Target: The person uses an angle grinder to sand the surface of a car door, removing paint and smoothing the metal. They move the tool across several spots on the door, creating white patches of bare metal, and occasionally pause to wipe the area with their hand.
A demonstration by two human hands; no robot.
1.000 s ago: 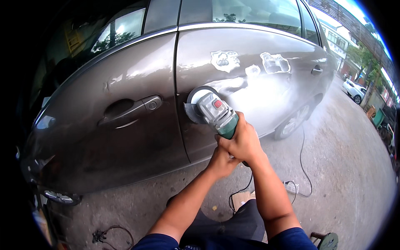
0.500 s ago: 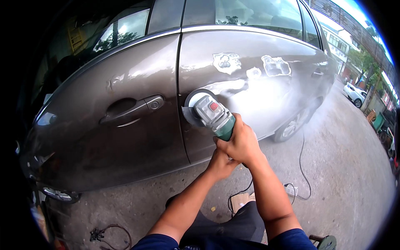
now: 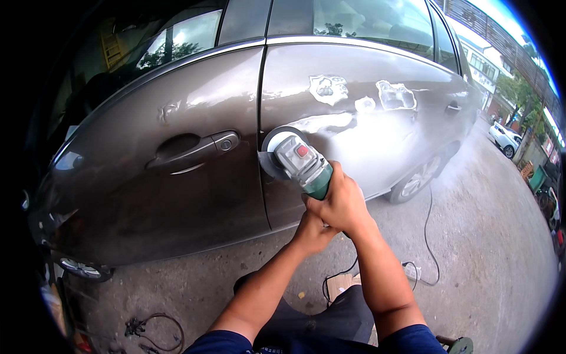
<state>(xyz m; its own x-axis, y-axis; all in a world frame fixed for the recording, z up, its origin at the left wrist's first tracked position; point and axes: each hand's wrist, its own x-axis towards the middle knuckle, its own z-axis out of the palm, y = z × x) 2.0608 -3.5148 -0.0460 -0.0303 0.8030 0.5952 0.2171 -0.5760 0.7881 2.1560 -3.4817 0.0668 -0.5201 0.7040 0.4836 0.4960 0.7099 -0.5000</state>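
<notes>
An angle grinder (image 3: 300, 159) with a green body, grey head and red button has its round disc (image 3: 273, 140) at the brown car's rear door (image 3: 283, 71), just beside the door seam. My right hand (image 3: 345, 200) is wrapped round the green body behind the head. Lower down, my left hand (image 3: 315, 231) is closed around the rear of the grinder, partly covered by the right. Pale sanded patches (image 3: 328, 89) with ragged edges mark the door's upper part. A whitish haze of dust hangs over the panel to the right of the disc.
The front door handle (image 3: 197, 150) juts out left of the seam. A black cable (image 3: 429, 236) trails over the concrete floor at right. Near my legs lies a piece of cardboard (image 3: 339, 286); a coiled hose (image 3: 171, 321) is at lower left. A white car (image 3: 505, 138) stands far right.
The car has shifted slightly right in the picture while grinder and hands keep their place, so the disc now sits a little closer to the door seam. Both hands keep their grip.
</notes>
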